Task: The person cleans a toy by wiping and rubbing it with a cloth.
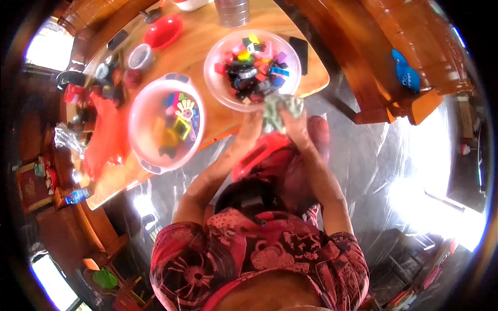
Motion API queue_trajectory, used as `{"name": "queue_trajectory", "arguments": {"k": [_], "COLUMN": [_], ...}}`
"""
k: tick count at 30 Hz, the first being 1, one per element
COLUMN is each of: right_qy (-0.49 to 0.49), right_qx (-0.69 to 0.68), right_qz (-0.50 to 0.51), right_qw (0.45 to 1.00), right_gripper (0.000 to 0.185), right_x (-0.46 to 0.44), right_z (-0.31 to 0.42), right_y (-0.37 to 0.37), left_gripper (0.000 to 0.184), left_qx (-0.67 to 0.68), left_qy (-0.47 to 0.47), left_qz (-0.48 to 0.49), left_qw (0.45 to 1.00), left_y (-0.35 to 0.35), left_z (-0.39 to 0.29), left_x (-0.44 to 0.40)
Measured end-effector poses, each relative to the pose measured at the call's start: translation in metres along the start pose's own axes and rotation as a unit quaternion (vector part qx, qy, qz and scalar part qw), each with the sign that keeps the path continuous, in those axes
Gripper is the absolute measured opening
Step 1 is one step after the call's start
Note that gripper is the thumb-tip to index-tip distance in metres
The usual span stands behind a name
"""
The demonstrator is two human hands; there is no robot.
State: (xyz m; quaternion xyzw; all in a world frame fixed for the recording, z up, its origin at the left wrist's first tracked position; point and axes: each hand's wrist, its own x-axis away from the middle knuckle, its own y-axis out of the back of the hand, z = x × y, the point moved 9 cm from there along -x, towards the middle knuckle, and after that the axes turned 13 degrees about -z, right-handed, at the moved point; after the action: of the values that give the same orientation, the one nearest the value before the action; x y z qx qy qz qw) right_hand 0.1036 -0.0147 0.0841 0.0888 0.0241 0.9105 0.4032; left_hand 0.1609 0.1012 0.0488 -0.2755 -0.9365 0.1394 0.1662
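A crumpled grey-green patterned cloth (274,115) is held between both hands at the table's near edge. My left hand (252,125) grips its left side, and my right hand (295,123) is closed on its right side. Finger detail is blurred. Just beyond the cloth stands a round pale pink basin (208,78) full of small toy pieces in black, pink, yellow, blue and purple. To the left, a white basin with grey handles (136,129) contains colourful plastic pieces, among them a cream hand-shaped piece (185,110).
On the wooden table (199,46) are a red bowl (164,32), a clear container (140,57), a metal canister (232,13), a dark flat object (298,54) and a red plastic bag (106,140). A blue toy (406,72) lies on wooden furniture at right.
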Motion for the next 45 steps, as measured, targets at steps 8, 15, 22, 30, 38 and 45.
{"name": "queue_trajectory", "arguments": {"k": [8,15,22,30,38,45], "right_qy": [-0.078,-0.067,-0.087,-0.047,-0.026,0.035], "right_qx": [-0.358,-0.375,-0.462,-0.215,-0.188,-0.208], "right_qz": [0.028,0.037,0.124,0.192,0.222,0.13], "right_qw": [0.93,0.924,0.874,0.957,0.956,0.969], "right_gripper": [0.032,0.026,0.041,0.047,0.043,0.035], "right_x": [-0.007,0.007,0.015,0.038,0.045,0.02], "right_z": [-0.023,-0.02,-0.015,-0.012,0.007,-0.028], "right_y": [0.016,0.041,0.04,0.007,0.011,0.028], "left_gripper": [0.049,0.042,0.039,0.046,0.054,0.035], "left_qx": [0.084,0.202,0.266,0.227,0.245,0.196], "left_qy": [0.067,0.184,0.263,0.112,0.127,0.166], "left_qz": [-0.029,0.063,0.108,0.047,0.089,0.073], "left_qw": [0.994,0.96,0.921,0.966,0.957,0.964], "left_y": [0.006,-0.034,-0.037,-0.036,-0.04,-0.046], "left_z": [0.001,0.014,0.036,0.022,0.019,0.036], "left_x": [0.008,0.028,0.032,0.034,0.042,0.043]}}
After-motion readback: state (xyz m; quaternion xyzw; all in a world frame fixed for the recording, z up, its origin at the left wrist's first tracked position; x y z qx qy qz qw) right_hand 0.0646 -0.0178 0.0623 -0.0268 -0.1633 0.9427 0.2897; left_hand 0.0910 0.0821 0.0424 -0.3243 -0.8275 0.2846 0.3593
